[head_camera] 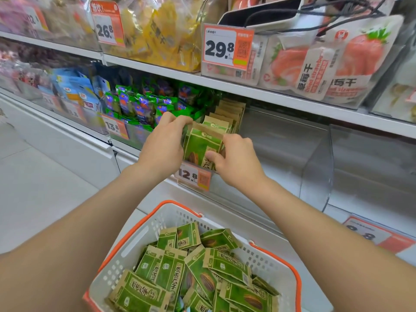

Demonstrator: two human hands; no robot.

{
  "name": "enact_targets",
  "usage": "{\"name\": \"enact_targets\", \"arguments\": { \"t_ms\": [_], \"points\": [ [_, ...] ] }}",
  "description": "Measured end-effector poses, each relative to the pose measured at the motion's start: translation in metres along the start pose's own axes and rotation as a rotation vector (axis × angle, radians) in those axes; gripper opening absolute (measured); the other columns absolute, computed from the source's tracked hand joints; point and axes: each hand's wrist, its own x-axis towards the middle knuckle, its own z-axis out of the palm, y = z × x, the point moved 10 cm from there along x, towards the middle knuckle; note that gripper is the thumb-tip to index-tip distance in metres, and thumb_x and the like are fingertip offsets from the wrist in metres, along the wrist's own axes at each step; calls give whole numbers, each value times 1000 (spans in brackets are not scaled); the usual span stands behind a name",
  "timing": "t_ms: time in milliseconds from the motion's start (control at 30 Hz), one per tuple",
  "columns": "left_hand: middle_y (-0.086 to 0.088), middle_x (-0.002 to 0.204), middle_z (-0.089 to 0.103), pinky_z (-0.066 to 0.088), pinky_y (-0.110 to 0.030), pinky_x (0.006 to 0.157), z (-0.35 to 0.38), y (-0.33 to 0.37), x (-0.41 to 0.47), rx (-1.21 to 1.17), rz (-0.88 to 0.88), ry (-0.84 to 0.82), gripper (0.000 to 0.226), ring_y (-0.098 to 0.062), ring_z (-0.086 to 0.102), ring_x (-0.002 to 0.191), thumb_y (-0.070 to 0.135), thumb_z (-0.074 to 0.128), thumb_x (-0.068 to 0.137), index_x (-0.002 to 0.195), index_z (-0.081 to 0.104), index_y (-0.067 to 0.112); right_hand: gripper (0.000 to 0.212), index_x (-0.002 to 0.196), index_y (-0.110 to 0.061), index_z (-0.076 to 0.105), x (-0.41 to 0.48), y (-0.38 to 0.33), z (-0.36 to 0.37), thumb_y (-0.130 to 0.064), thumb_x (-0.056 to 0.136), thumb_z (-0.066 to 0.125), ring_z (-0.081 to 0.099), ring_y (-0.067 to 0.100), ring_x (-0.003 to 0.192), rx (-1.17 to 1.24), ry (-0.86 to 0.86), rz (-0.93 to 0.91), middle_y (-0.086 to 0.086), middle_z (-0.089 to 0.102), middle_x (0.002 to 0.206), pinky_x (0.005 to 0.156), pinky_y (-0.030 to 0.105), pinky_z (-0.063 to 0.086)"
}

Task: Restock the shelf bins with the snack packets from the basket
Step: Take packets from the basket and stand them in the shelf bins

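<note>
A green-and-brown snack packet (200,144) stands upright at the front of a clear shelf bin (281,158), ahead of a row of matching packets (227,115). My left hand (163,145) grips its left edge and top corner. My right hand (234,157) pinches its lower right side, thumb on the front. Below, a white basket with an orange rim (139,242) holds several loose packets (202,271) of the same kind.
A 12.8 price tag (194,176) hangs under the bin. To its left is a bin of green-and-purple packets (144,104); to its right the clear bin stretches on, bare. The upper shelf carries strawberry bags (351,59) and yellow bags (162,34).
</note>
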Motion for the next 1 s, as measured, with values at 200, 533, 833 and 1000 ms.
{"name": "enact_targets", "arguments": {
  "t_ms": [200, 533, 833, 1000],
  "points": [
    [-4, 124, 55, 54, -53, 89, 1, 13, 9, 83, 78, -1, 56, -31, 58, 112, 2, 45, 93, 141, 61, 27, 7, 95, -23, 64, 7, -10, 34, -26, 98, 69, 72, 24, 83, 73, -271, -30, 3, 73, 91, 82, 43, 60],
    [-1, 139, 48, 46, -47, 97, 9, 36, -5, 205, 173, 65, 73, -30, 40, 125, 67, 55, 76, 138, 53, 27, 29, 108, -17, 60, 21, 92, 38, -20, 81, 49, 67, 29, 92, 553, -144, 636, 10, 68, 103, 89, 49, 61],
    [-8, 126, 45, 46, -48, 93, 31, 39, -2, 246, 133, 59, 66, -35, 42, 112, 38, 84, 77, 128, 46, 20, 76, 161, -38, 11, 59, 71, 70, -30, 93, 44, 56, 22, 113, 651, -247, 486, 3, 57, 144, 84, 34, 50],
    [-13, 119, 47, 43, -48, 93, 27, 40, -11, 312, 215, 202, 64, -34, 42, 104, 44, 84, 81, 123, 48, 11, 39, 135, -23, 45, 48, 92, 61, -13, 98, 39, 51, 25, 83, 511, -312, 533, 4, 54, 102, 82, 38, 48]
  ]
}}
